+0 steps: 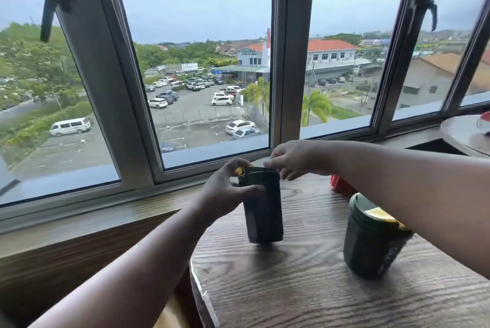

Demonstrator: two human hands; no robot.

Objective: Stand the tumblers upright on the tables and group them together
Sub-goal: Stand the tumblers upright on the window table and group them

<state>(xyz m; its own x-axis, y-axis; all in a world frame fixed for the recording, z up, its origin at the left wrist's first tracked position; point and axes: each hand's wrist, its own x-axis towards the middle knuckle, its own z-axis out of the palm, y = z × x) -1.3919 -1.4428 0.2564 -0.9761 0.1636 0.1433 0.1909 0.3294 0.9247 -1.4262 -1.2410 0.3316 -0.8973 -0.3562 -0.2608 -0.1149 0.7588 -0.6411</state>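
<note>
A dark green tumbler [263, 213] stands upright near the far left of the round wooden table [305, 288]. My left hand [225, 192] grips its upper left side, thumb across the front. My right hand [291, 159] pinches its rim from the right. A second dark green tumbler [371, 242] with a yellow inside stands upright to the right, partly hidden by my right forearm. A red tumbler [340, 185] shows behind it, mostly hidden by the same arm; I cannot tell if it is upright.
A wide window [201, 62] with grey frames runs along the far side above a wooden sill [106, 211]. Another round table [464, 136] stands at the far right with a red and clear object [484, 123] on it.
</note>
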